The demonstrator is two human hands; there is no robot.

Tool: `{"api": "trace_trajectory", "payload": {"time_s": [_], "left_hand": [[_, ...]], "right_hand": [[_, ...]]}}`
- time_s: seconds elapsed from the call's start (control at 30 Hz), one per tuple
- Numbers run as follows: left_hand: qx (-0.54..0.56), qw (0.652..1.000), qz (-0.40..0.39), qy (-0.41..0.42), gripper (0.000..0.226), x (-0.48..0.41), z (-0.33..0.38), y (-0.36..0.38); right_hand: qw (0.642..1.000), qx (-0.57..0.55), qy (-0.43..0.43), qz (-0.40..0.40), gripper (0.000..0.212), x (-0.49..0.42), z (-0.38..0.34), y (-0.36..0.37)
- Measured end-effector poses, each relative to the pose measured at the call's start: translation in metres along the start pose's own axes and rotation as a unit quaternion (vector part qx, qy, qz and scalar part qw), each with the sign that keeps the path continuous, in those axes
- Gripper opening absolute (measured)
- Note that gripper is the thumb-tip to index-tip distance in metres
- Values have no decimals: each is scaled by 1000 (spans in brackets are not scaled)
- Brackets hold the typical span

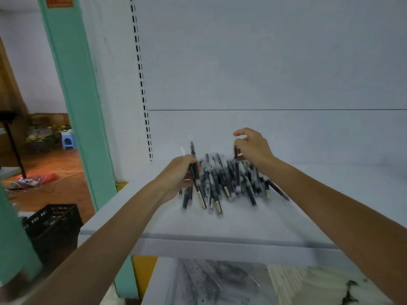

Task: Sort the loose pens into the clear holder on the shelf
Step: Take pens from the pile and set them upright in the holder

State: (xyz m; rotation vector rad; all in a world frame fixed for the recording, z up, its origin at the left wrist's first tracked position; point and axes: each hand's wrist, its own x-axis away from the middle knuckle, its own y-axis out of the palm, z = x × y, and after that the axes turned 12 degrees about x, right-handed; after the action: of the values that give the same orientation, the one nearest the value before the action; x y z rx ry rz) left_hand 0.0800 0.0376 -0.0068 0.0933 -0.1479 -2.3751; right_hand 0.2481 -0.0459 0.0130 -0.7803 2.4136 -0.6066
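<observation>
Shelf [242, 225], pens [224, 181] heaped mid-depth, left grip [178, 172] clutching several, right grip [253, 146] pinching one

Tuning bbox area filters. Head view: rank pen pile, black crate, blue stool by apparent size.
1. pen pile: widest spread in frame.
2. black crate: somewhat smaller.
3. blue stool: tiny, but it sits far back in the room, so this is image size only.
</observation>
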Motion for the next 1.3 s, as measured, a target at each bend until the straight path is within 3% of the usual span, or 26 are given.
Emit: {"api": "trace_trajectory", "payload": {"time_s": [0.17, 0.47, 0.63, 0.87, 1.0, 1.17, 1.3], "left_hand": [[27, 998, -34, 45, 22, 2, -6, 34], [-58, 957, -232, 163, 23, 18, -37, 154], [-72, 938, -292, 175, 20, 30, -53, 241], [-92, 931, -313, 165, 36, 62, -74, 391], [-68, 944, -296, 131, 23, 76, -91, 461], [-52, 949, -293, 104, 23, 83, -106, 516], [-32, 956, -278, 94, 24, 70, -109, 544]], "right_hand": [[991, -105, 78, -9, 29, 17, 20, -33], [982, -89, 131, 103, 38, 74, 92, -157], [974, -46, 144, 167, 41, 106, 138, -229], [966, 121, 133, 187, 41, 163, 198, -357], [961, 112, 142, 209, 42, 192, 233, -416], [959, 87, 159, 219, 36, 208, 269, -464], [956, 3, 147, 254, 35, 195, 300, -483]]}}
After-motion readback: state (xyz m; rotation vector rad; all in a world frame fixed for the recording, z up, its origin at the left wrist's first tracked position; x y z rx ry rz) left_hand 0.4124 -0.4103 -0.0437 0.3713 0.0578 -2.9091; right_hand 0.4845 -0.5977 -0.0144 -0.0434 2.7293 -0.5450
